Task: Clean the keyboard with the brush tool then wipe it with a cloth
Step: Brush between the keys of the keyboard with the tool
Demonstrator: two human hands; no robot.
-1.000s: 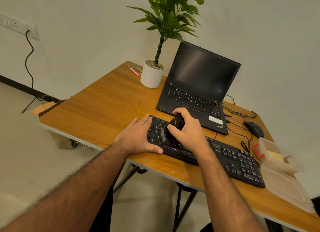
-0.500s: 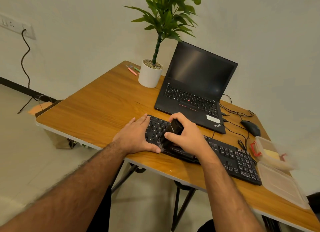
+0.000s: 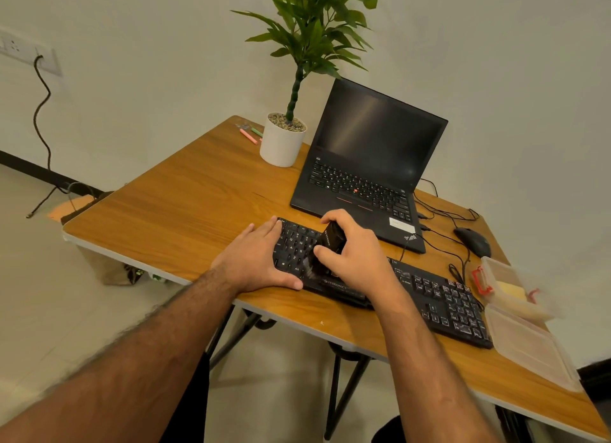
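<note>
Brush tool point(image 3: 330, 244) swept nearer on keyboard point(image 3: 439, 300), right hand point(image 3: 357, 257) gripping

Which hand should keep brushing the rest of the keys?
The right hand, probably. Its fingers already grip the black brush tool, bristles down on the keyboard, and the unbrushed keys lie on its side. The left hand lies flat on the keyboard's left end, steadying it.

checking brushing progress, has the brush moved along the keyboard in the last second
Cannot tell of any real shift: the brush in the right hand sits over the keyboard left end, just beside the left hand, as before.
</note>
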